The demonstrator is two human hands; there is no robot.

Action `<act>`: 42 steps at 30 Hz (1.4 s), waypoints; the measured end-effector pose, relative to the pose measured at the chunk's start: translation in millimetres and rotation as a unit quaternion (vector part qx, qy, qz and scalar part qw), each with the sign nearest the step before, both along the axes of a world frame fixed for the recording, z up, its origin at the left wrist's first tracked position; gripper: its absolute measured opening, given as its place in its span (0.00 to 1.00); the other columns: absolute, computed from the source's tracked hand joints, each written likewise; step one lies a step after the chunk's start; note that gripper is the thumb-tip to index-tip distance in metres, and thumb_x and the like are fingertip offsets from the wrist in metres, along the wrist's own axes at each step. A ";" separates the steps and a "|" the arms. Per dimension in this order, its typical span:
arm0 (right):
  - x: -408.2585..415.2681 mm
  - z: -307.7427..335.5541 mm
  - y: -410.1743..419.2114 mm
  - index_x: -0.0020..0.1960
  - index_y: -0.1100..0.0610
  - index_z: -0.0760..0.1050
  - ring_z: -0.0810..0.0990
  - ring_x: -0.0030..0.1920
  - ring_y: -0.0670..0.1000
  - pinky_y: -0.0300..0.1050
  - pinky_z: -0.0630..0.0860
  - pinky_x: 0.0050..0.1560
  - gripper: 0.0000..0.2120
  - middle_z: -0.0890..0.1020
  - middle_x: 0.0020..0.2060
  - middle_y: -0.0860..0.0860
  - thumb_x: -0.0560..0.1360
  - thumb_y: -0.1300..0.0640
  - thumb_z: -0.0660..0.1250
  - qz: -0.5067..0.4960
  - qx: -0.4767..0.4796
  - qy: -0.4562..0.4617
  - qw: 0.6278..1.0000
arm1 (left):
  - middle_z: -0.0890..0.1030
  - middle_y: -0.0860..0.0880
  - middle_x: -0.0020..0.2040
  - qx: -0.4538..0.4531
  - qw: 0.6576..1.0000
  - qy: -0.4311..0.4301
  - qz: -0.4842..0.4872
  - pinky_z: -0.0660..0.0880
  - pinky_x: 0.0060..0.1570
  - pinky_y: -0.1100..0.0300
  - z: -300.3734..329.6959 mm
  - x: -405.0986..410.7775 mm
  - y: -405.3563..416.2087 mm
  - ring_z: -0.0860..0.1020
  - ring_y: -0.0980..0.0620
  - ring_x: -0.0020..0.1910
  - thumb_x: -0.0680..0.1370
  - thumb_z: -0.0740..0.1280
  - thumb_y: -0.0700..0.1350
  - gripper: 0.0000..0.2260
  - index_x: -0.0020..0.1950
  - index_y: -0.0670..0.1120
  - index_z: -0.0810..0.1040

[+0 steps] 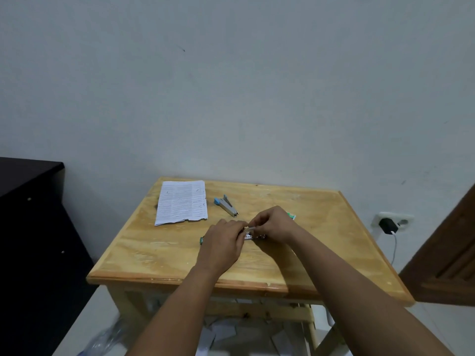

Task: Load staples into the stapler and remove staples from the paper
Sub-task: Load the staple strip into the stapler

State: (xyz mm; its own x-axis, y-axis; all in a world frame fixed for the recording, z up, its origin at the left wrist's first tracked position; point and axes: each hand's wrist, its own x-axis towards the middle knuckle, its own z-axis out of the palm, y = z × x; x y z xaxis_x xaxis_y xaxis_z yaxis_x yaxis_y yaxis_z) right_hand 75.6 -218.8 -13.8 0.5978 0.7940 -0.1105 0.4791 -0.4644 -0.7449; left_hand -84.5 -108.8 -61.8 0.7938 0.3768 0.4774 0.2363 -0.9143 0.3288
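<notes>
Both hands meet over the middle of the wooden counter [321,227], working on a small green stapler [250,236] that lies there. The left hand [222,242] covers most of the stapler, its fingers curled down around the body, so only a green end at the left and a metal part between the hands show. The right hand [273,223] has its grip closed in a pinch on a short strip of staples [251,228], held just above the exposed metal of the stapler; whether the strip touches the stapler cannot be told. Farther back on the counter lies a printed sheet of paper [182,202] near the left rear corner, with small dark marks scattered across it that may be staples. Just right of the paper lies a second stapler [226,205], blue and grey, set at an angle. A green and white box [291,215] peeks out behind the right hand.
</notes>
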 end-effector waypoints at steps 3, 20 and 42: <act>1.5 0.2 -2.0 0.48 0.54 0.89 0.85 0.47 0.49 0.49 0.81 0.54 0.05 0.89 0.42 0.50 0.72 0.61 0.79 -0.003 -0.003 0.023 1.000 | 0.85 0.55 0.58 -0.009 1.000 -0.003 -0.002 0.76 0.50 0.56 -0.3 0.8 0.5 0.78 0.53 0.54 0.84 0.65 0.50 0.13 0.68 0.53 0.80; -10.4 0.9 -0.1 0.50 0.53 0.89 0.84 0.49 0.46 0.39 0.76 0.44 0.07 0.89 0.45 0.47 0.73 0.60 0.78 0.012 -0.028 0.020 0.999 | 0.83 0.55 0.55 -0.064 0.998 0.000 -0.025 0.77 0.54 0.53 -3.8 -0.8 3.2 0.75 0.54 0.55 0.78 0.69 0.47 0.14 0.65 0.53 0.80; -13.4 -2.3 -14.6 0.53 0.48 0.88 0.80 0.53 0.48 0.49 0.80 0.54 0.07 0.84 0.51 0.45 0.77 0.51 0.74 0.059 -0.043 -0.194 0.978 | 0.84 0.53 0.59 -0.053 0.998 -0.006 -0.018 0.77 0.59 0.56 -4.2 -0.3 3.1 0.76 0.53 0.59 0.79 0.69 0.47 0.18 0.69 0.51 0.79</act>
